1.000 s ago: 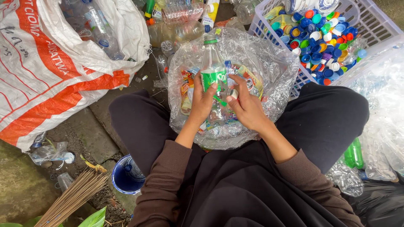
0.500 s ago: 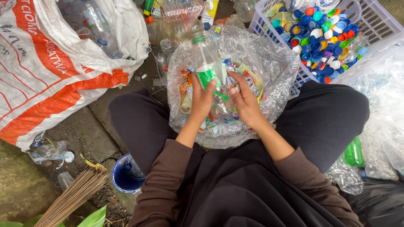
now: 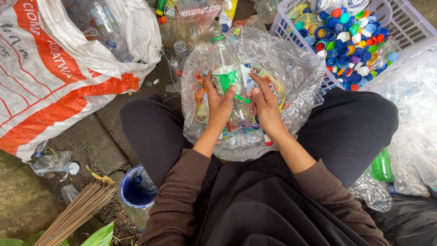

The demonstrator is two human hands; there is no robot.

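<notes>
While both hands are being kept over the lap, the following is being recorded.

Left hand: is being wrapped around a clear plastic bottle; fingers are being closed on its green label, thumb across the front.

Clear plastic bottle: is being held upright above the left hand, tilted slightly away, its green neck ring at the top.

Right hand: is being held just beside the left hand, fingertips pinched on a strip of green label that is being drawn off the bottle; grasp is being judged closed on the strip.

Clear plastic bag: is being spread open beneath and around both hands; crumpled wrappers and labels are being held inside it.

White basket: is being noted beyond the right hand, filled with coloured bottle caps.

White and orange sack: is being noted well to the left of the left hand.

Blue bucket: is being seen below the left forearm, near a bundle of broom sticks.
</notes>
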